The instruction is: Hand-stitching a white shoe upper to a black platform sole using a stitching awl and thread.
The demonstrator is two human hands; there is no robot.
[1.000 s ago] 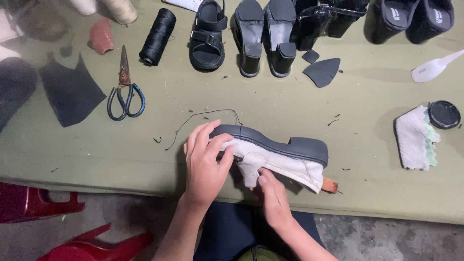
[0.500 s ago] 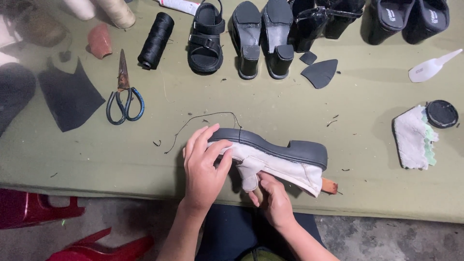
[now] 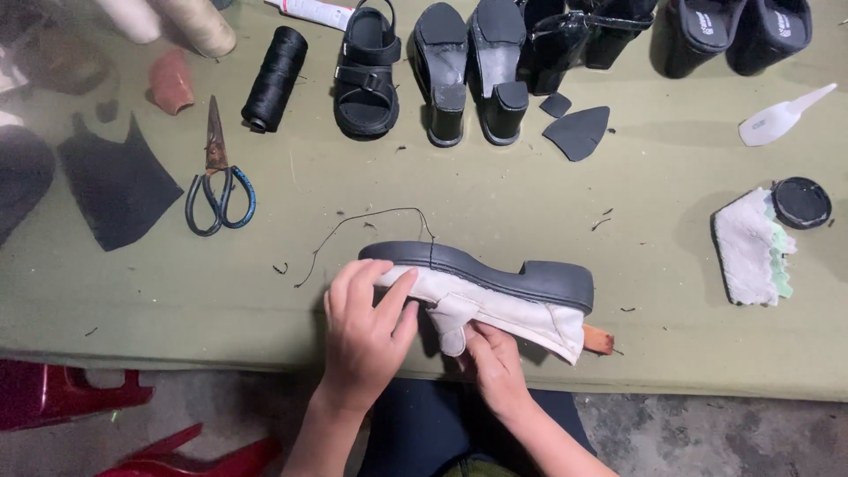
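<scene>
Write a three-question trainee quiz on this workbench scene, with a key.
1. True or false: the left hand rests on the white shoe.
2. Which lies nearest the scissors? A) thread spool B) tin lid C) white scoop
3. Fill in: the shoe's sole is turned ____ from the person.

Key: 1 true; 2 A; 3 away. The right hand pinches the shoe's strap.

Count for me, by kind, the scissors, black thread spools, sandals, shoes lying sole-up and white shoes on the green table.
Scissors: 1
Black thread spool: 1
Sandal: 1
Sole-up shoes: 2
White shoe: 1
Total: 6
</scene>
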